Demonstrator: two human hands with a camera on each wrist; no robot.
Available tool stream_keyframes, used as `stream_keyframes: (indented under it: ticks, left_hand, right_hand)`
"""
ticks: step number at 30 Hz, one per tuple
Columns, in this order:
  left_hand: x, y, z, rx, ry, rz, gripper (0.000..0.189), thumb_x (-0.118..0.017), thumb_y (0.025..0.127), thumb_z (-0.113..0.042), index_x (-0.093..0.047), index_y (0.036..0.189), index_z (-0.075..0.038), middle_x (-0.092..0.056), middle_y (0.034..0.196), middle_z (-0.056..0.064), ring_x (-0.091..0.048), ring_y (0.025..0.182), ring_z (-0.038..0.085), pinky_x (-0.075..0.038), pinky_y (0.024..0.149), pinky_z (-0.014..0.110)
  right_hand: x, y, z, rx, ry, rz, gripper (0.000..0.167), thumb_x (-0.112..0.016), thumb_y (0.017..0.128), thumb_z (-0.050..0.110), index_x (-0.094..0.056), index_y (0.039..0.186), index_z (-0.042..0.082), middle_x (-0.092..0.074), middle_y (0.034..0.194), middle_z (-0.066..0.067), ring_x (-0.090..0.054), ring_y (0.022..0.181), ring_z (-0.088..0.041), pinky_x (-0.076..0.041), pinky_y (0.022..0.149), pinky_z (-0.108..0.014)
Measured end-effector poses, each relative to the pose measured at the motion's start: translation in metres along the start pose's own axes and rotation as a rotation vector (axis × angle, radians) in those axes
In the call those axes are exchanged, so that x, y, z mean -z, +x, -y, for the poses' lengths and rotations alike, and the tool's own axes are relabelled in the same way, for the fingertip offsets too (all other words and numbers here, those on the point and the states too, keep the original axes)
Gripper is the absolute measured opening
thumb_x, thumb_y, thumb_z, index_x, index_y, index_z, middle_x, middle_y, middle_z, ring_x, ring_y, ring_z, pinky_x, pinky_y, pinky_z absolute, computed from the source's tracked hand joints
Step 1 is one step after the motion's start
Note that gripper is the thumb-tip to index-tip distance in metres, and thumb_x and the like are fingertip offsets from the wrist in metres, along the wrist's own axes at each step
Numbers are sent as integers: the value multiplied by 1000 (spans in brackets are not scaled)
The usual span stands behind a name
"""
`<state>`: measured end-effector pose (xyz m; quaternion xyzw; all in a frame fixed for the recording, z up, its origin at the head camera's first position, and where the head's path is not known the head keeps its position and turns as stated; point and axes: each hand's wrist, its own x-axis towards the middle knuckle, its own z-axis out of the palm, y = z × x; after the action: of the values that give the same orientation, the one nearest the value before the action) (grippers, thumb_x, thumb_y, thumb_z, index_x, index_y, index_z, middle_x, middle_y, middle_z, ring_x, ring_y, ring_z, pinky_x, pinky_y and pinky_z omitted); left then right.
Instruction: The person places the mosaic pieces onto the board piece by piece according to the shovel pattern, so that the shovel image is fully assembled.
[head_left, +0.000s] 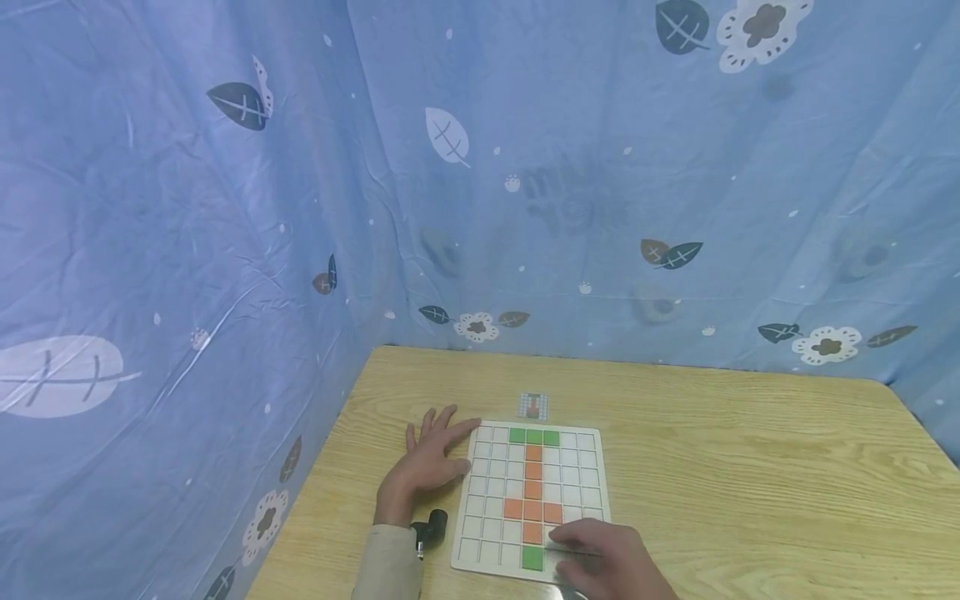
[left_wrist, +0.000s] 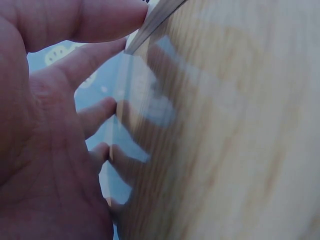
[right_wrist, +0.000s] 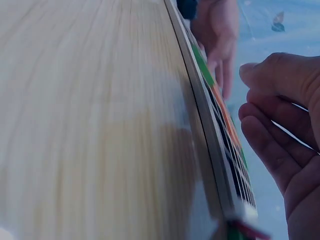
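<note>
One hand, the right hand [head_left: 611,554], was over the near right corner of the white board [head_left: 590,459]. Its grip was loose and a little wide. The fingers were bent, the thumb sat apart from them, and I saw nothing held between. Just beside its fingertips, in the board's nearest row, lay one green tile [head_left: 532,557].

From there, a line of orange tiles [head_left: 533,510] ran up the middle of the board, with one more on each side to make a cross. Three green tiles [head_left: 534,437] lay side by side at the board's far edge.

The left hand [head_left: 431,458] was at the board's left edge. Its grip was wide, with the thumb and pointing finger touching the edge and the other fingers spread away from it.

If the right hand dipped too low, a bent finger could bump the green tile out of its square. If the left hand pushed too hard, the board might slide to the right on the bench [head_left: 750,458], since that hand touched only one edge. A shove the far way might hit the small picture card [head_left: 533,407] just past the board's far edge.
</note>
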<state>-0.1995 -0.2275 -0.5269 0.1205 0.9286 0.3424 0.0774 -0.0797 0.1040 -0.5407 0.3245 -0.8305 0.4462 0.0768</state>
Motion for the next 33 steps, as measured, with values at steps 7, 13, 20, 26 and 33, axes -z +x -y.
stream_keyframes:
  ticks: [7, 13, 20, 26, 33]
  left_hand:
    - [-1, 1, 0, 0, -1, -1, 78, -69, 84, -16, -58, 161, -24, -24, 181, 19, -2, 169, 53, 11, 128, 79]
    - [0, 0, -1, 0, 0, -2, 77, -68, 85, -17, -57, 161, -25, -24, 181, 19, -2, 169, 53, 12, 129, 78]
    - [-4, 2, 9, -59, -47, -34, 77, -68, 84, -17, -59, 159, -28, -25, 179, 24, -1, 166, 59, 15, 124, 83]
    - [-4, 2, 9, -63, -51, -32, 76, -68, 85, -17, -58, 160, -27, -24, 180, 25, 1, 166, 60, 17, 123, 83]
    - [-1, 1, 0, 7, 8, -2, 78, -69, 85, -18, -57, 162, -27, -23, 182, 18, 0, 169, 52, 13, 129, 77]
  right_hand:
    - [29, -23, -4, -302, 1, 48, 29, -88, 93, 23, -81, 121, 18, -80, 111, 7, -61, 89, 4, -56, 73, -20]
    - [42, -47, -18, -196, -123, -166, 39, -99, 75, 11, -83, 109, 20, -82, 98, 14, -72, 88, 4, -53, 83, -6]
    - [50, -61, -23, -235, -240, -265, 43, -103, 68, 14, -84, 104, 26, -79, 96, 25, -72, 90, 8, -48, 81, 0]
    - [50, -62, -25, -203, -222, -273, 43, -102, 69, 8, -84, 105, 25, -80, 96, 23, -73, 88, 7, -50, 81, -1]
    - [45, -60, -35, -104, -186, -241, 48, -97, 68, -3, -83, 107, 22, -80, 99, 19, -73, 91, 6, -49, 85, -1]
